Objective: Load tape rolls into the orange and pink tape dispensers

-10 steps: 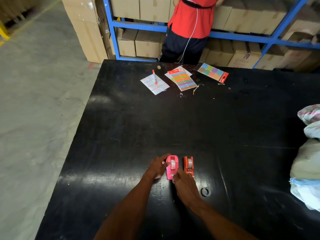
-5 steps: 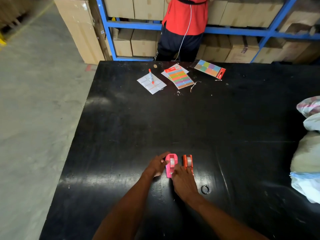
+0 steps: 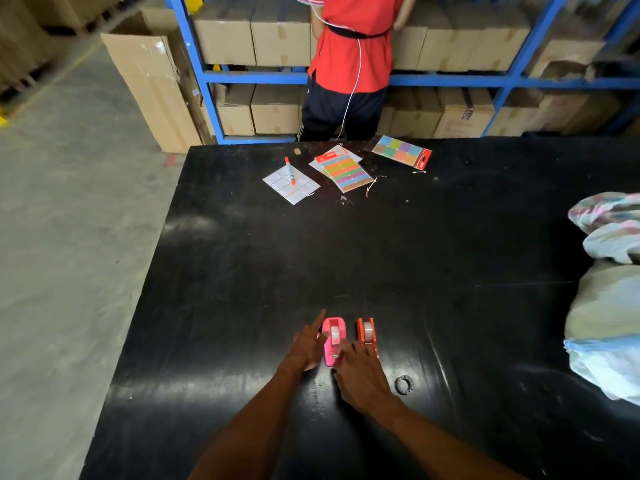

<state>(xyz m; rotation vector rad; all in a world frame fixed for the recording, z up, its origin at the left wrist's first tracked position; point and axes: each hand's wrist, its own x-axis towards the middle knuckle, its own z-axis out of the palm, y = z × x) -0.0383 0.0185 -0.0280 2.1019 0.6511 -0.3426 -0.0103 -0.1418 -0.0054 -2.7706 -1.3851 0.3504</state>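
From the head camera, the pink dispenser (image 3: 334,341) and the orange dispenser (image 3: 366,335) are standing side by side near the front of the black table (image 3: 242,271), each carrying a clear tape roll. The left hand (image 3: 309,344) is lying flat, fingers spread, against the pink one; the right hand (image 3: 360,372) is resting loosely open at both near ends. Cardboard boxes (image 3: 277,36) are filling blue shelving (image 3: 194,71) behind.

Pink dispenser (image 3: 334,339) and orange dispenser (image 3: 366,334), each holding tape, stand side by side.

I see a red marker (image 3: 290,171) lying on a label sheet (image 3: 291,184), beside colourful sticky-tab packs (image 3: 343,169)
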